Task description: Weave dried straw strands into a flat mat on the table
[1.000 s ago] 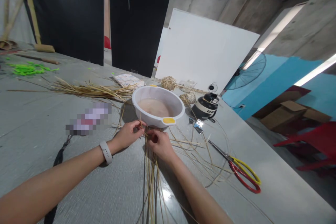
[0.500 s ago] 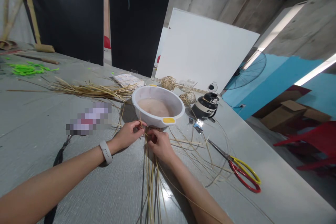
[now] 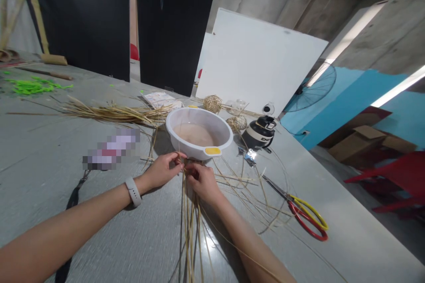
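Observation:
My left hand [image 3: 165, 168], with a pale watch band at the wrist, pinches thin bamboo strips just in front of the basin. Close beside it my right hand [image 3: 202, 179] is closed on the same strips, fingertips nearly meeting the left ones. The long bamboo strips [image 3: 191, 239] run from between the hands toward the near edge, and others fan out to the right across the table. Where the strips cross is mostly hidden by my fingers. A white basin [image 3: 215, 135] with yellow handle grips stands right behind both hands, holding cloudy water [image 3: 194, 134].
Large scissors [image 3: 307, 216] with red and yellow handles lie at right. A black jar [image 3: 258, 132], woven balls [image 3: 212, 104] and a bundle of strips [image 3: 113, 112] lie behind. A blurred-out object [image 3: 111, 150] on a black strap is at left; green strings [image 3: 33, 85] are farther off.
The hands stay almost in place, still pinching the strips, with only slight finger movement. The whole view has shifted a little.

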A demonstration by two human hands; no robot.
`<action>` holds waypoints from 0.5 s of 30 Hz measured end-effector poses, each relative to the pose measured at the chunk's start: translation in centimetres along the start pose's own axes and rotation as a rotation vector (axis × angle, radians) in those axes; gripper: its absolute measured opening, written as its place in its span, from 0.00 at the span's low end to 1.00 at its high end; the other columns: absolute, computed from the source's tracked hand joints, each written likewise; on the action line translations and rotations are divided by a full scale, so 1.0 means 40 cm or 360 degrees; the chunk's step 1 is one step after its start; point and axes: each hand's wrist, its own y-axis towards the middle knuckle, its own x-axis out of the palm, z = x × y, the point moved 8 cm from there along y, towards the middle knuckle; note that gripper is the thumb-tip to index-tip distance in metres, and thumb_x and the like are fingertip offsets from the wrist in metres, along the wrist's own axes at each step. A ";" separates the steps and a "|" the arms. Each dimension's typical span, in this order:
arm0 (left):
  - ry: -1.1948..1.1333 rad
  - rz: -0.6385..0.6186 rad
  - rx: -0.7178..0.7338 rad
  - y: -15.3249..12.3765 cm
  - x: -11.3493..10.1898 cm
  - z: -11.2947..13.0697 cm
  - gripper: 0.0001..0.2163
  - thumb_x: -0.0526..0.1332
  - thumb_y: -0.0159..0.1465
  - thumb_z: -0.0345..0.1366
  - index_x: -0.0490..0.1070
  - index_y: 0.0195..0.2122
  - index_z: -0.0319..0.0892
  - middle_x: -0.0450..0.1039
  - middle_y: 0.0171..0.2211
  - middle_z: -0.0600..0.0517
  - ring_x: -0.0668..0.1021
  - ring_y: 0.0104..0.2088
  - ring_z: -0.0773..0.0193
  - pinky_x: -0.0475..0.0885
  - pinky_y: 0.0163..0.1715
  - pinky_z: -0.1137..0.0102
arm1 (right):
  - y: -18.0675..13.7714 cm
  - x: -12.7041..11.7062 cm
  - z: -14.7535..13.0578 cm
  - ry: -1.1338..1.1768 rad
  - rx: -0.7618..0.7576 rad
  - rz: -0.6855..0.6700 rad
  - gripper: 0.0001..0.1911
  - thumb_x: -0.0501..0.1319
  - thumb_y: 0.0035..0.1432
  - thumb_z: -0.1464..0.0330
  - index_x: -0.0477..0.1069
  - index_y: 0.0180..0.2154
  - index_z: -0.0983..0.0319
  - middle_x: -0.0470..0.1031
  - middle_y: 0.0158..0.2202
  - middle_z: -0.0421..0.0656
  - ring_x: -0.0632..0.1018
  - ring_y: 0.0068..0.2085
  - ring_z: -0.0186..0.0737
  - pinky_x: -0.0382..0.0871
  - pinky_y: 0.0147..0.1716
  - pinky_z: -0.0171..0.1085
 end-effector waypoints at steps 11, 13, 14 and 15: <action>0.0314 -0.0072 0.0179 -0.017 0.022 0.056 0.09 0.56 0.63 0.35 0.76 0.37 0.42 0.78 0.49 0.44 0.80 0.46 0.55 0.72 0.50 0.63 | 0.001 0.005 -0.006 0.0003 -0.0006 -0.0003 0.07 0.61 0.57 0.73 0.78 0.36 0.60 0.79 0.30 0.40 0.74 0.30 0.38 0.60 0.34 0.34; 0.0445 -0.0080 0.0060 -0.014 0.013 0.052 0.07 0.58 0.62 0.38 0.74 0.34 0.42 0.79 0.46 0.43 0.81 0.41 0.54 0.73 0.44 0.63 | 0.001 0.005 -0.003 -0.0028 0.0005 0.0006 0.06 0.61 0.57 0.73 0.78 0.35 0.60 0.79 0.29 0.40 0.73 0.30 0.38 0.59 0.34 0.34; 0.0561 -0.0089 -0.0036 -0.012 0.003 0.046 0.07 0.60 0.61 0.40 0.74 0.34 0.42 0.80 0.41 0.43 0.81 0.37 0.53 0.72 0.39 0.63 | 0.001 0.006 -0.002 -0.0033 0.0006 0.0008 0.06 0.62 0.58 0.73 0.78 0.35 0.60 0.79 0.29 0.40 0.73 0.30 0.38 0.59 0.34 0.34; 0.0698 -0.0112 -0.0143 -0.011 -0.008 0.040 0.09 0.62 0.61 0.42 0.74 0.34 0.42 0.80 0.34 0.45 0.80 0.32 0.52 0.71 0.34 0.63 | 0.000 0.007 -0.002 -0.0031 0.0006 0.0008 0.06 0.62 0.58 0.73 0.78 0.35 0.60 0.79 0.29 0.40 0.74 0.30 0.38 0.59 0.34 0.34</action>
